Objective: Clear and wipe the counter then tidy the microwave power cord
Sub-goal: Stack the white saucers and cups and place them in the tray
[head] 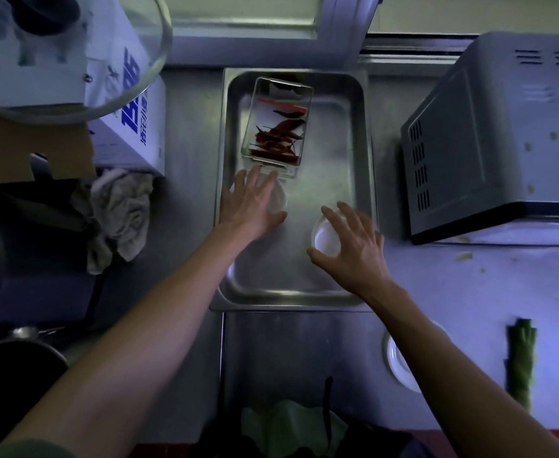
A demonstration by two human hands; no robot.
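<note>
A steel tray [291, 297] lies on the steel counter in the middle of the view. At its far end stands a clear box of dried red chilies [278, 127]. My left hand [250, 203] lies spread over a small white bowl [279, 198] at the tray's left side, fingers fairly straight, thumb by the rim. My right hand [354, 246] curls round the rim of a second white bowl [326, 236] at the tray's right side, thumb at its near edge. The grey microwave [489, 143] stands on the right; its cord is out of view.
A crumpled grey cloth [119, 213] lies left of the tray below a white printed box [129, 104]. A glass bowl [159, 61] fills the top left corner. A white plate [395, 361], a green vegetable [521, 361] and green scraps [464, 256] lie on the right counter. A dark pot [13, 365] sits bottom left.
</note>
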